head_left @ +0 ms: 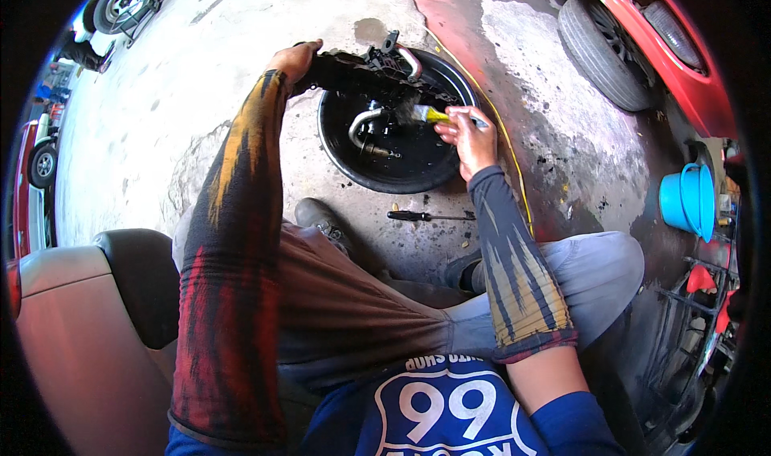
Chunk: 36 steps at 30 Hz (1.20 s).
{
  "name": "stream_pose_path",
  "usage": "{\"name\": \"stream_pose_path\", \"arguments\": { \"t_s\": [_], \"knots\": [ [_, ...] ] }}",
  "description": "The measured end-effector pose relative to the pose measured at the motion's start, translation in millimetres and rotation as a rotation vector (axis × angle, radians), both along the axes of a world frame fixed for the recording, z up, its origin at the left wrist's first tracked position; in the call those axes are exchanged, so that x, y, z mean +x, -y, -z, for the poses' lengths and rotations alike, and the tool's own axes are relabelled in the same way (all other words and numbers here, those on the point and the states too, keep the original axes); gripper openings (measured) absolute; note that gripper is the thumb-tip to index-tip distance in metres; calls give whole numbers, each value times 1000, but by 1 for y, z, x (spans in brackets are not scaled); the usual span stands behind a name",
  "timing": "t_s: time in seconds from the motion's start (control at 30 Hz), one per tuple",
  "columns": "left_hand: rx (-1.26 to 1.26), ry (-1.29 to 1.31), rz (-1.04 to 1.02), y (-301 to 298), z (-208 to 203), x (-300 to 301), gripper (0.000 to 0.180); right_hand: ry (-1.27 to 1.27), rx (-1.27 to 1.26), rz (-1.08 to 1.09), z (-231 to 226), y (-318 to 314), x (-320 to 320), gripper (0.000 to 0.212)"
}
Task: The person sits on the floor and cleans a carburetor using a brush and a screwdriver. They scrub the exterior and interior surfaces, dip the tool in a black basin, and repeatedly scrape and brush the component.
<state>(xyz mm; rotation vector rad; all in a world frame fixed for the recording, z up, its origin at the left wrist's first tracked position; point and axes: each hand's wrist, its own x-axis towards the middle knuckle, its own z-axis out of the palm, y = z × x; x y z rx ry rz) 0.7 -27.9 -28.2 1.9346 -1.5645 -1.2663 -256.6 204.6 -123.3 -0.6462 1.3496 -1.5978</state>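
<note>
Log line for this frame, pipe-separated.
left hand: gripping dark part over black basin | right hand: holding brush, bristles at dark part | bent metal pipe: inside basin | screwdriver: on floor near basin

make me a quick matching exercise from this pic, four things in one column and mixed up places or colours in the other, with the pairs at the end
1. brush
2. screwdriver
3. bucket
4. dark part

A. light blue, near the picture's right edge
B. gripped by the left hand
C. lying on the floor, just outside the black basin
D. held in the right hand

Pairs: 1-D, 2-C, 3-A, 4-B
</note>
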Motion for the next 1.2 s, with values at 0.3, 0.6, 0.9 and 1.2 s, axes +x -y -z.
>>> {"name": "stream_pose_path", "arguments": {
  "t_s": [0.3,0.6,0.9,1.2],
  "knots": [
    [-57,96,130,-13,-19,0,51,-525,502,105,97,-22,-22,22],
    [-208,239,477,-25,-55,-40,66,-1094,434,226,101,-47,-28,41],
    [-213,556,386,-47,-72,-76,84,-1261,104,-499,118,-116,68,17],
    [-475,-71,554,-53,-28,-69,111,-1479,277,-891,174,-118,79,24]
  ]
}}
